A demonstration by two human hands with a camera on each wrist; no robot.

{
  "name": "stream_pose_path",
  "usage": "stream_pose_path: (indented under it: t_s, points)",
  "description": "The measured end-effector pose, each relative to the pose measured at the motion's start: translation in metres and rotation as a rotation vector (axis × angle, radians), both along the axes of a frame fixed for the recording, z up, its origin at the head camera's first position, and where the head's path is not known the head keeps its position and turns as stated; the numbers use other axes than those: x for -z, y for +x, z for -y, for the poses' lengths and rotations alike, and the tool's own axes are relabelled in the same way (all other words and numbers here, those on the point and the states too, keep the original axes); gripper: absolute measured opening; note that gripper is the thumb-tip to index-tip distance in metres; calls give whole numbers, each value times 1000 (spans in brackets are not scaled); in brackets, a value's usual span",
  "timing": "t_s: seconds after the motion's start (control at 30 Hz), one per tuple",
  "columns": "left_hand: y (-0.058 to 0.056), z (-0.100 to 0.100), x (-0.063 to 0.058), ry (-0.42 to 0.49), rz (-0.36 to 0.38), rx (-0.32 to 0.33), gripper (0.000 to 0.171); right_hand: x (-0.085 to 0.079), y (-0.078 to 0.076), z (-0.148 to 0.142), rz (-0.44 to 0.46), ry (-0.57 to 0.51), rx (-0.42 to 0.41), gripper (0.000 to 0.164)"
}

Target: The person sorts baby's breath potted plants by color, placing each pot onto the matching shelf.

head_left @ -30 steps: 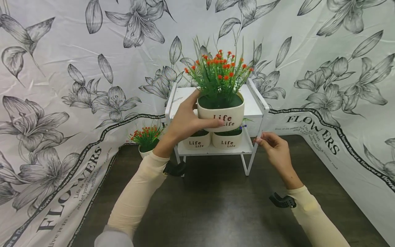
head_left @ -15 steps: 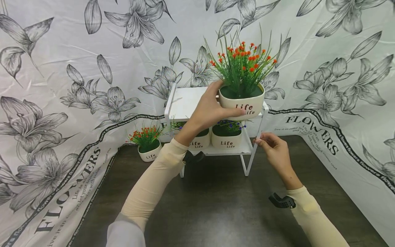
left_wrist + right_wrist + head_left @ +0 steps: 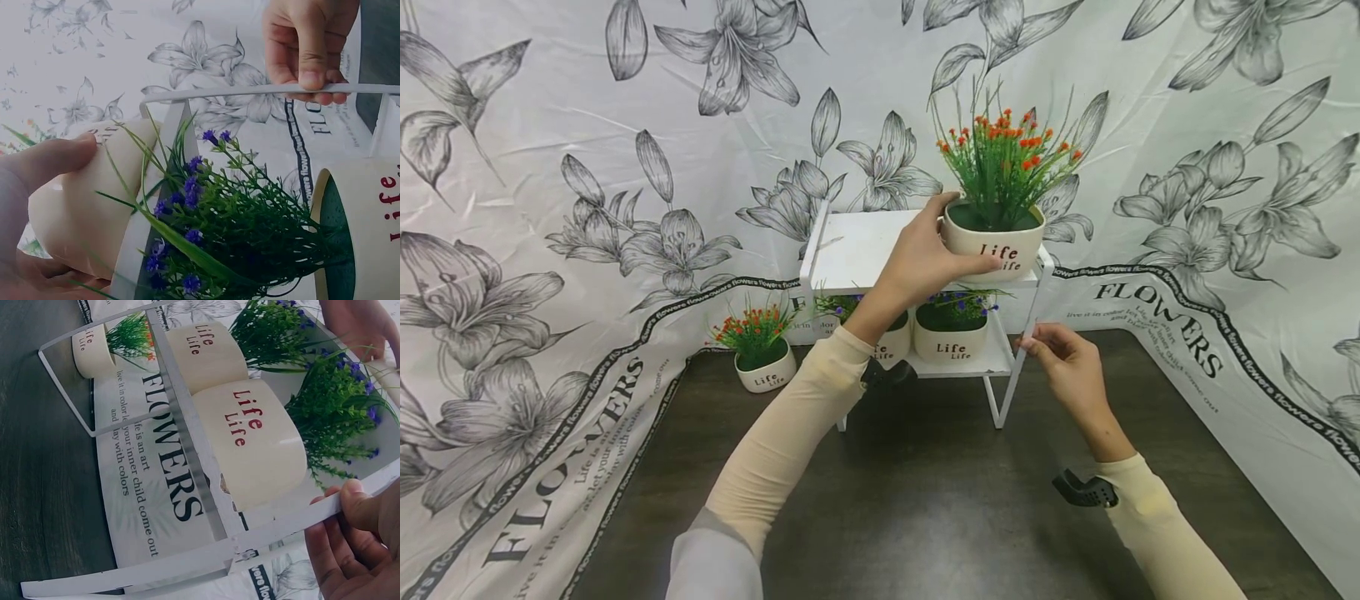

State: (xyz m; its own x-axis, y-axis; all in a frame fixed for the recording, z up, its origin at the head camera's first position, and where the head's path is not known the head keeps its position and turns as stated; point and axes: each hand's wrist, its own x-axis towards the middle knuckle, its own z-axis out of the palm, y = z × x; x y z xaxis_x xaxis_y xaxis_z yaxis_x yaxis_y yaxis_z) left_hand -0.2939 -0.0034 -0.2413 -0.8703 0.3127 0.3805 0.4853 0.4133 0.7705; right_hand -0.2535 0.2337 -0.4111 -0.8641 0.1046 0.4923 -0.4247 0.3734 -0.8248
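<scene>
My left hand [image 3: 917, 258] grips a cream flower pot [image 3: 973, 241] of artificial orange-red flowers, thumb across the front lettering and fingers around its left side. The pot is upright at the right end of the top shelf [image 3: 861, 250] of a white metal rack; in the left wrist view the pot's base [image 3: 115, 250] is right at the shelf edge. My right hand [image 3: 1067, 358] pinches the rack's right front post [image 3: 281, 528] between thumb and fingers. Two matching pots with purple flowers, a right one [image 3: 951, 343] and a left one [image 3: 895, 343], stand side by side on the lower shelf.
Another cream pot [image 3: 766, 373] with orange-red flowers stands on the dark table [image 3: 925, 500], left of the rack. White flower-printed cloth [image 3: 625, 108] hangs behind and at both sides. My left forearm passes before the rack's left side.
My left hand has carried the orange-flowered pot rightward across the rack, first rising a little, then lowering onto the top shelf's right end. My right hand has stayed on the post.
</scene>
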Motion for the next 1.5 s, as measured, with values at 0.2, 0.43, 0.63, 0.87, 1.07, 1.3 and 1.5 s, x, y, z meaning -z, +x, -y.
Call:
stream_pose_path:
  t_s: [0.2,0.43,0.63,0.87,1.07,1.3,1.5]
  points:
    - [-3,1,0,-39,61,-21,115,0,0,0,-8,-9,-8,16]
    - [-4,1,1,-42,61,-17,112,0,0,0,-7,-22,-11,16]
    - [-5,0,2,-41,55,-9,114,0,0,0,0,-13,-1,16]
    - [-5,-1,2,-17,11,2,122,1,0,0,-3,-8,3,15]
    - [0,5,-2,-8,12,11,119,0,0,1,-4,-15,3,16]
    - [6,19,-5,57,-52,45,93,0,0,1,-2,-14,6,17]
    - [14,39,-5,168,-114,63,64,-1,0,2,-3,-31,-5,17]
